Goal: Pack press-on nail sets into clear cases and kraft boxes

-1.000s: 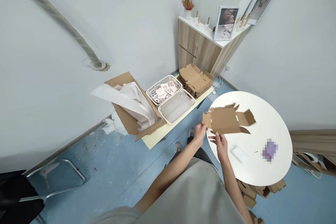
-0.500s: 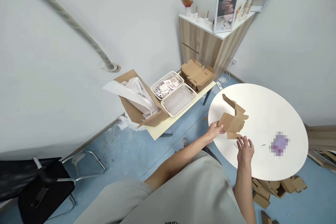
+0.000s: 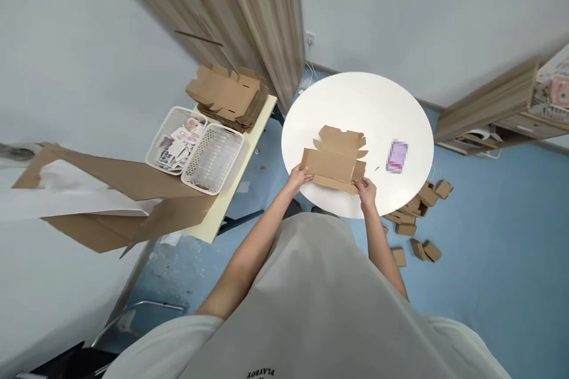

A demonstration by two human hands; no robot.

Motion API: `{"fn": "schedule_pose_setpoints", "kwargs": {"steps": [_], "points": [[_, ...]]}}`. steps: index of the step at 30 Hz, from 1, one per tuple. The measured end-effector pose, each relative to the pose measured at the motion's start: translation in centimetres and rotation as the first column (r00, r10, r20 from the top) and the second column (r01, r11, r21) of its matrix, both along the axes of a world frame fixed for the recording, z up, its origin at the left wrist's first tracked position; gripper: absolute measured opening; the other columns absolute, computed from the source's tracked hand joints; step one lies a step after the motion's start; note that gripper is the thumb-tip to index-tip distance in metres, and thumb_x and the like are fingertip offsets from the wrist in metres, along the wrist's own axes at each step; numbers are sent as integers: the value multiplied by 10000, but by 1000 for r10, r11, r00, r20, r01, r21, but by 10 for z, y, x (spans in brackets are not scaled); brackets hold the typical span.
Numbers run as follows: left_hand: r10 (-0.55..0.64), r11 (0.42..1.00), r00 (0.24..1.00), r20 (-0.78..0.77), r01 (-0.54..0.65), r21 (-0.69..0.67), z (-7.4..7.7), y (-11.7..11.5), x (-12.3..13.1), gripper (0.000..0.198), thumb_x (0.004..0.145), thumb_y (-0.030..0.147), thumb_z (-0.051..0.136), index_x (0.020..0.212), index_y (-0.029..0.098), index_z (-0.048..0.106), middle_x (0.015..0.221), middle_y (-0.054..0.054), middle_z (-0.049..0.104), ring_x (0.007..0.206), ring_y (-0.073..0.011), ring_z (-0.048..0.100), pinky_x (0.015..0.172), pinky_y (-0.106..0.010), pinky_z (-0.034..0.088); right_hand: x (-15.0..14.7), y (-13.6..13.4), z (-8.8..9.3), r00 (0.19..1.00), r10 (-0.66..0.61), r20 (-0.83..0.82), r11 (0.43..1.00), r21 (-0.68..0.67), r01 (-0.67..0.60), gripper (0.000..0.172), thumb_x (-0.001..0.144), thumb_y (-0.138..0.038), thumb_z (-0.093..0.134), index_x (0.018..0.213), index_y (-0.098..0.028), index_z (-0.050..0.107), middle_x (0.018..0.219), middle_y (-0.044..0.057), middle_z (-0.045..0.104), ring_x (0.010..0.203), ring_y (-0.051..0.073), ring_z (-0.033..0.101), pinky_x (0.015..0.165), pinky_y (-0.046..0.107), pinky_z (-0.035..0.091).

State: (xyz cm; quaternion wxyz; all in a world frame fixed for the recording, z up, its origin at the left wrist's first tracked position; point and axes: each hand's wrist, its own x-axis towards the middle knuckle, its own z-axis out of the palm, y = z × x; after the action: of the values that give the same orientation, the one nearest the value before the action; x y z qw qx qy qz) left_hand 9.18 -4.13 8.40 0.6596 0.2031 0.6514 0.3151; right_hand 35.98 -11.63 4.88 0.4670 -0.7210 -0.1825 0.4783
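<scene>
An unfolded brown cardboard box lies over the near part of the round white table, its flaps spread out. My left hand grips its near left corner, fingers closed on the edge. At the near right corner, my right hand pinches a flap of the same cardboard. Right of the cardboard sits a blurred-out purple item, with a small dark bit beside it.
On a yellow side table are a stack of flat cardboard boxes, a white basket of printed packets, a second white basket and a large open carton. Several folded boxes lie on the floor at right.
My view has swung right toward the round table. The cardboard, held up by my left hand before, now lies spread lower on the table, and my right hand has closed on its right corner.
</scene>
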Motion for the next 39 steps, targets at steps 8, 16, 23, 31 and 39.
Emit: {"fn": "schedule_pose_setpoints", "kwargs": {"steps": [8, 16, 23, 31, 39], "points": [[-17, 969, 988, -155, -21, -245, -41, -2, 1, 316, 1002, 81, 640, 1312, 134, 675, 989, -100, 785, 752, -166, 770, 950, -382, 653, 14, -12, -37, 995, 43, 95, 975, -220, -21, 289, 791, -415, 837, 917, -204, 685, 775, -23, 731, 643, 154, 700, 684, 285, 583], [10, 961, 991, -130, -46, -273, -45, 11, -9, 276, 1054, 91, 587, 1309, 149, 673, 989, -99, 780, 826, -160, 763, 984, -366, 668, 17, 20, -46, 965, 181, 188, 973, -177, -148, 358, 869, -517, 790, 1022, -204, 709, 933, 34, 790, 696, 169, 710, 743, 321, 610], [48, 977, 985, -166, -81, -199, -57, 40, -25, 279, 1052, 93, 592, 1305, 148, 697, 1042, -115, 787, 863, -178, 780, 1010, -396, 651, 9, 67, -56, 955, 255, 149, 957, -181, -227, 340, 909, -504, 790, 1035, -199, 708, 938, 39, 771, 772, 196, 739, 842, 377, 630], [-148, 988, 855, -498, 149, -37, -58, 42, -39, 409, 979, 110, 660, 1387, 130, 671, 1427, -204, 714, 1341, -295, 675, 1205, -439, 517, -6, 101, -37, 778, 417, 469, 907, -276, -319, 347, 1023, -346, 613, 1328, -186, 653, 1487, 183, 650, 1116, 273, 722, 1146, 509, 552], [-529, 690, 627, -572, 710, 140, -55, 42, -34, 765, 879, 126, 830, 1592, 102, 554, 1627, -242, 563, 1576, -426, 481, 1357, -545, 352, -64, 166, -55, 676, 594, 436, 803, -267, -533, 507, 1000, -315, 644, 1478, -166, 567, 1487, 205, 610, 1258, 347, 683, 1214, 637, 518]]}}
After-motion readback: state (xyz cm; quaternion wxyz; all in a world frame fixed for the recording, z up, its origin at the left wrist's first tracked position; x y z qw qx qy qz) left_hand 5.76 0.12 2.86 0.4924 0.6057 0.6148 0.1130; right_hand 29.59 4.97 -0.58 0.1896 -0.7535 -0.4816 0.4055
